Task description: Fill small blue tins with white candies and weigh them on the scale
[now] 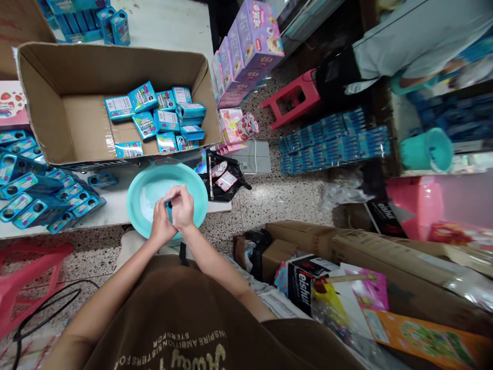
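My left hand [162, 224] and my right hand [181, 207] are cupped together over a turquoise basin [134, 195]. Between them shows a sliver of a small blue box [168, 204], mostly covered by my fingers. Both hands are closed around it. Something whitish [148, 200] lies in the bottom of the basin. Just beyond stands an open cardboard carton [84, 123], with several blue candy boxes [144, 125] lying loose in its right half. More blue boxes [40, 198] are heaped on the table left of the basin.
The white table [169, 25] holds more blue boxes at the back. Purple boxes [254, 36] are stacked right of the carton. On the floor stand a pink stool [292, 97] and rows of blue packs [331, 139]. Long cardboard boxes [370, 257] lie at right; another person's sleeve [416, 41] shows above.
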Available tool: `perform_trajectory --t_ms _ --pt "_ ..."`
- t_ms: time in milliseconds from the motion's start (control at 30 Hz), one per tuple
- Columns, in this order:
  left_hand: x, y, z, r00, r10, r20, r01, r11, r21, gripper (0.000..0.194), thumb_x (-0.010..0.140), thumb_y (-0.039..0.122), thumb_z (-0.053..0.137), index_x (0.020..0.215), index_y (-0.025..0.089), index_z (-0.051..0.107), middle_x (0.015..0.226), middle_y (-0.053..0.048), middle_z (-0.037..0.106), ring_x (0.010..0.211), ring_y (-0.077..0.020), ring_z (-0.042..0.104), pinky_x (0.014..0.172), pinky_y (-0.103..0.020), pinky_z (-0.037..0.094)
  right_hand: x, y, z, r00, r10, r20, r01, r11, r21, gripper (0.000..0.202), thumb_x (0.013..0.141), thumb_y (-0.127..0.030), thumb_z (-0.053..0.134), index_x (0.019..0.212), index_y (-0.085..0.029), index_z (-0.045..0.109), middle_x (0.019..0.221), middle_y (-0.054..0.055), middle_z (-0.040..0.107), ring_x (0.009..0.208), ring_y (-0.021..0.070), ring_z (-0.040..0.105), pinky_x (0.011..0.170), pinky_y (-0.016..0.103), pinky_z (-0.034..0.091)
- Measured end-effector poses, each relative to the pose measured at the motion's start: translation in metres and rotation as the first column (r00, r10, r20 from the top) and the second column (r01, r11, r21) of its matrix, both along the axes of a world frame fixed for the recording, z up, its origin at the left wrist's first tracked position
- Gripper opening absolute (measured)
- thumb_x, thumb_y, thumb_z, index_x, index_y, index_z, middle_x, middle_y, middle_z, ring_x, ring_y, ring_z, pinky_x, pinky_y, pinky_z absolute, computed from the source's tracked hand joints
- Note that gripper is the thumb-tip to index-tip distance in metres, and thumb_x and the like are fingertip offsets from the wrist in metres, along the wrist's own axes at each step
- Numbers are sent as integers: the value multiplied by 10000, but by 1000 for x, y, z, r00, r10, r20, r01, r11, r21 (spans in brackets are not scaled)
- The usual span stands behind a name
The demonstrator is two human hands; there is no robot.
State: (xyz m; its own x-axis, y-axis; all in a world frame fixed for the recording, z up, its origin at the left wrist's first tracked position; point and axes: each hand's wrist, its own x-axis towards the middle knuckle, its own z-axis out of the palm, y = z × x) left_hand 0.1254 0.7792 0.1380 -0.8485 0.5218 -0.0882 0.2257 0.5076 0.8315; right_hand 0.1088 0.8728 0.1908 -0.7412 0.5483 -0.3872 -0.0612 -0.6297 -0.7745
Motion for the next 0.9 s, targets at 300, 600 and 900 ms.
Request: perform_trajectory --t_ms 300,600,900 --pt "-1 -7 -10 979 129 159 -140 988 64 774 585 235 715 1256 195 330 1252 -117 440 1165 -258 468 964 -400 426 20 76 -16 990 -6 138 -8 995 102 368 860 -520 413 673 -217 506 637 -10 492 599 118 492 620 267 448" --pt "-11 -27 -29 975 201 96 -205 978 28 790 564 217 736 1252 215 348 1231 -110 447 1178 -268 461 961 -417 434 63 61 -109 360 119 925 -932 6 362 240 858 -116 466 1049 -137 611 1069 112 615 929 178 589 835 278 447" --pt "-9 -35 -28 962 236 136 -246 967 63 796 561 218 743 1255 274 357 1244 -96 445 1177 -268 460 960 -462 427 47 36 -154 169 110 979 -965 -182 187 223 867 -27 430 927 -45 643 1024 201 627 1007 235 594 838 349 486"
